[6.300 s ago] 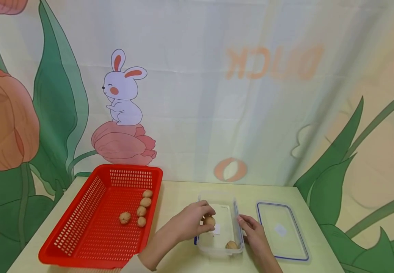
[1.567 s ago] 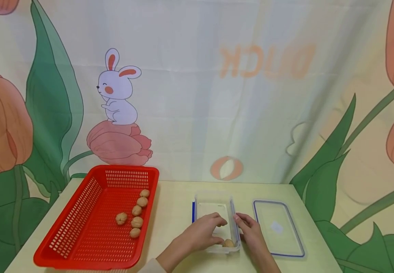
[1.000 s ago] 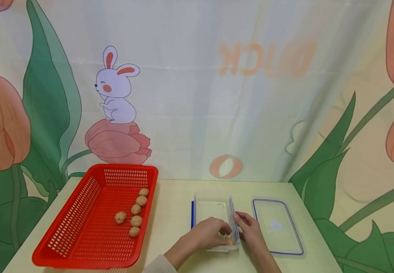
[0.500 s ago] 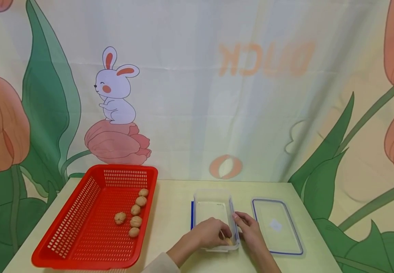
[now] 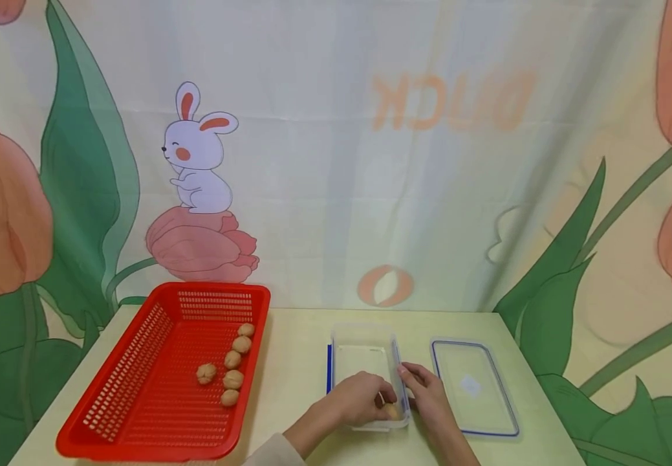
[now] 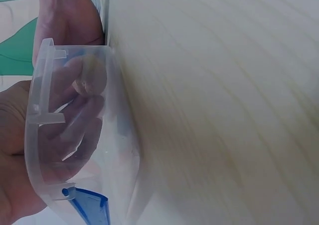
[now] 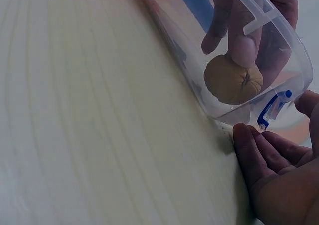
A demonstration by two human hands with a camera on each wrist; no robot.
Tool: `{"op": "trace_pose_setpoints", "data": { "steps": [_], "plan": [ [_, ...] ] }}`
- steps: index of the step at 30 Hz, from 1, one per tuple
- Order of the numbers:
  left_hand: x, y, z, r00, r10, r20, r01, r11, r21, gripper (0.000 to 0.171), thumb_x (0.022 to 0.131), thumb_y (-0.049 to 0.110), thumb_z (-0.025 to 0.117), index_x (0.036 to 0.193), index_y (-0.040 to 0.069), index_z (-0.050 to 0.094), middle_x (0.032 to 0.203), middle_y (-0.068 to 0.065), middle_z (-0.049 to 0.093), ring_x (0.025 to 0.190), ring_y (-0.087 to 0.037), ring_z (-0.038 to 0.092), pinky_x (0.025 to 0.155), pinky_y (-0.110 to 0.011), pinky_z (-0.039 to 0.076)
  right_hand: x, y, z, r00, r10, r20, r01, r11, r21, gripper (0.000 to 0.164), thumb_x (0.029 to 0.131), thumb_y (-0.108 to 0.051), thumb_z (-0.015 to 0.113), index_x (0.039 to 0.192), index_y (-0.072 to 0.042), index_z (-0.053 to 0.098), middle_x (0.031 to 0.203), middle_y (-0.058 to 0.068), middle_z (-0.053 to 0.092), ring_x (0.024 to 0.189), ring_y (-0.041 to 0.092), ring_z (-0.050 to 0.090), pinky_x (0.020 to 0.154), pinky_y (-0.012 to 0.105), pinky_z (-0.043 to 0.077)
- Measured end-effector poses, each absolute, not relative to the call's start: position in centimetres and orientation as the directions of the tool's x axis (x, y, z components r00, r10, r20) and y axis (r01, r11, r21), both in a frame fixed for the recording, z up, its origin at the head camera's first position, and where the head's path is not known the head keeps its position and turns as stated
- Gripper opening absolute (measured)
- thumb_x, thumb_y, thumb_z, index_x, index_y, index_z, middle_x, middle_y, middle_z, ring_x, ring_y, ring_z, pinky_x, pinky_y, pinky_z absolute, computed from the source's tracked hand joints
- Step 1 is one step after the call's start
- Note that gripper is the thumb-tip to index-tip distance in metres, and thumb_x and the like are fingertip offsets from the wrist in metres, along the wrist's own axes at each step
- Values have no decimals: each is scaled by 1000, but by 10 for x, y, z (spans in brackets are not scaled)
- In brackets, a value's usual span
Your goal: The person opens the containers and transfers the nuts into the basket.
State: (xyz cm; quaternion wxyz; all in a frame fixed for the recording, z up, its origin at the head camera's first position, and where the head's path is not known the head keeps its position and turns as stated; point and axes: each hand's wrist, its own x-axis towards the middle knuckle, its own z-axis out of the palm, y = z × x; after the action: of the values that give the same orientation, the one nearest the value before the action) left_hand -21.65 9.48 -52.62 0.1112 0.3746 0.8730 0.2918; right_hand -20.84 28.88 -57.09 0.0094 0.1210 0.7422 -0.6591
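A clear plastic food container point(image 5: 365, 355) with a blue side clip point(image 5: 329, 367) stands at the middle right of the table, its top open. My left hand point(image 5: 360, 397) reaches down into its near right corner. Thumb and fingers there grip a walnut point(image 7: 230, 80), which shows through the clear wall in both wrist views. From the right side, my right hand point(image 5: 429, 391) holds the container's wall, thumb at the rim and fingers low against the outside. Part of the walnut is hidden by the left hand in the head view.
A red perforated basket point(image 5: 163, 362) on the left holds several walnuts point(image 5: 233, 379), most along its right wall. The container's clear lid point(image 5: 478, 388) with a blue seal lies flat on the right. A printed curtain point(image 5: 312, 194) hangs behind the table.
Earlier my left hand held a walnut over the container; the basket has since gained one. My left hand then moved into the near right corner, closing on the walnut there. Right hand stays.
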Motion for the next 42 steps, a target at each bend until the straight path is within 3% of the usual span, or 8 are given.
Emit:
{"op": "trace_pose_setpoints", "data": {
  "steps": [5, 11, 19, 29, 42],
  "plan": [
    [-216, 96, -520, -687, 724, 68, 623, 538, 568, 15, 92, 16, 84, 106, 13, 81, 97, 9, 76, 85, -1, 68, 75, -15, 53, -209, 293, -571, -976, 156, -154, 170, 98, -981, 62, 103, -44, 69, 143, 3, 59, 143, 22, 63, 127, 31, 62, 85, 36, 61],
    [-211, 90, -506, -696, 709, 115, 644, 546, 535, 14, 89, 22, 86, 101, 18, 80, 95, 13, 73, 87, -1, 67, 74, -16, 52, -208, 291, -569, -974, 158, -161, 176, 87, -981, 61, 104, -42, 69, 144, 3, 59, 143, 21, 64, 123, 26, 64, 86, 35, 61],
    [-207, 54, -492, -693, 699, 176, 634, 473, 612, 17, 91, 30, 85, 102, 20, 77, 96, 17, 71, 89, 0, 67, 78, -16, 53, -205, 288, -569, -976, 157, -155, 169, 86, -982, 61, 103, -42, 70, 143, 3, 60, 141, 22, 65, 116, 23, 67, 87, 37, 62],
    [-199, 0, -465, -768, 626, 135, 515, 478, 711, 25, 89, 32, 88, 103, 15, 77, 94, 14, 71, 88, -6, 71, 82, -26, 59, -205, 287, -569, -972, 172, -160, 174, 69, -982, 58, 104, -37, 70, 143, 4, 59, 138, 22, 66, 110, 19, 67, 85, 36, 62],
    [-188, -51, -436, -853, 470, 226, 480, 536, 695, 23, 90, 32, 87, 106, 19, 77, 100, 14, 71, 92, -8, 68, 89, -38, 61, -206, 287, -570, -970, 176, -168, 183, 74, -980, 57, 104, -38, 71, 142, 3, 60, 137, 21, 67, 107, 17, 67, 84, 35, 62]
  ]
}}
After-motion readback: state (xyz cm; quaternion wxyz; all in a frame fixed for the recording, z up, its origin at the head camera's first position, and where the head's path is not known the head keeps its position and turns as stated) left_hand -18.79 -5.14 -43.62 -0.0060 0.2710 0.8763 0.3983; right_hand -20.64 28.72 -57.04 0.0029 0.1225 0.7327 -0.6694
